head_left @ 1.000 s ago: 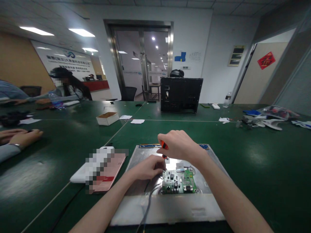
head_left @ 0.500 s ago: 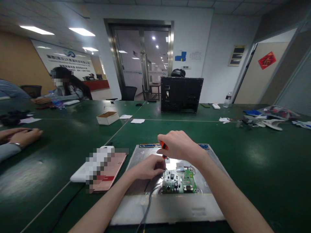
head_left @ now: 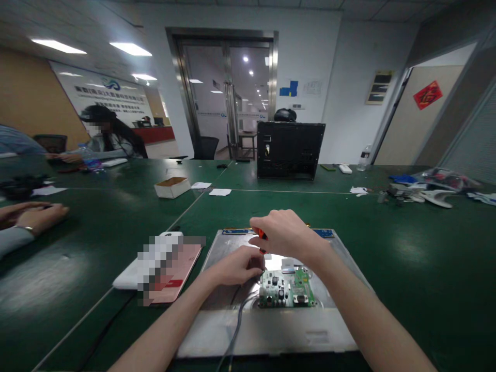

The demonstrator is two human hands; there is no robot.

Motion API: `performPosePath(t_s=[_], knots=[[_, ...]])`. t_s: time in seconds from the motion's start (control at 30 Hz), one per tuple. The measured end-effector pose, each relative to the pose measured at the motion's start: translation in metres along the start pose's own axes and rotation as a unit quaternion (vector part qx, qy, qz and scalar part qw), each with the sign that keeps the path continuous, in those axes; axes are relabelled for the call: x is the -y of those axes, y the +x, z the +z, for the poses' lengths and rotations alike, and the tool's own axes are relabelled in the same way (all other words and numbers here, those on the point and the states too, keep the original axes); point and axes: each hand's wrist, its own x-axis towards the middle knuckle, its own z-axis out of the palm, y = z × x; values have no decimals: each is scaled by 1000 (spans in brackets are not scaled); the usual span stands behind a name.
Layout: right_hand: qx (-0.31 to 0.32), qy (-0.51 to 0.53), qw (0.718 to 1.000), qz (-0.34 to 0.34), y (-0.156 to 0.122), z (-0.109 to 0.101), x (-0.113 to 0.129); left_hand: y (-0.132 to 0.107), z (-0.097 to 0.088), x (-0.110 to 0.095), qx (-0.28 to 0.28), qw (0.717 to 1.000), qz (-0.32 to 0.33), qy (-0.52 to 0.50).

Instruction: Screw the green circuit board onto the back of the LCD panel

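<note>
My right hand (head_left: 282, 231) is closed around the orange and black handle of a screwdriver (head_left: 263, 235), which points down at the far left corner of a green circuit board (head_left: 287, 285). My left hand (head_left: 241, 266) is beside that corner, thumb and fingers pinched near the screwdriver's tip; what they hold is hidden. The board lies on a silvery flat metal panel (head_left: 279, 333), with a blue circuit strip (head_left: 237, 232) along the panel's far edge. Dark cables (head_left: 237, 330) run from the board's left side toward me.
Left of the panel lie a white device (head_left: 129, 274) and a pink booklet (head_left: 182, 268). Farther back stand a small open box (head_left: 172, 188) and a black monitor casing (head_left: 290, 151). Loose parts (head_left: 411, 192) lie at right. Another person's hands (head_left: 41, 217) rest at left.
My right hand has turned slightly around the screwdriver, and less of the orange handle shows. My left hand stays almost in place by the board corner.
</note>
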Motion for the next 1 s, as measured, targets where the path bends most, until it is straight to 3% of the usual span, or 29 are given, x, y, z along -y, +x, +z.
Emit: performPosePath(t_s=[0.17, 0.37, 0.57, 1.0], knots=[[1, 14, 1000, -23, -3, -1, 1, -1, 3, 0, -21, 1000, 20, -12], [-11, 2, 1000, 1, 2, 1, 2, -2, 2, -2, -14, 1000, 3, 17], [-8, 28, 999, -33, -1, -1, 5, -2, 4, -3, -34, 999, 17, -1], [-16, -5, 1000, -6, 1, 1, 5, -1, 2, -2, -15, 1000, 1, -3]])
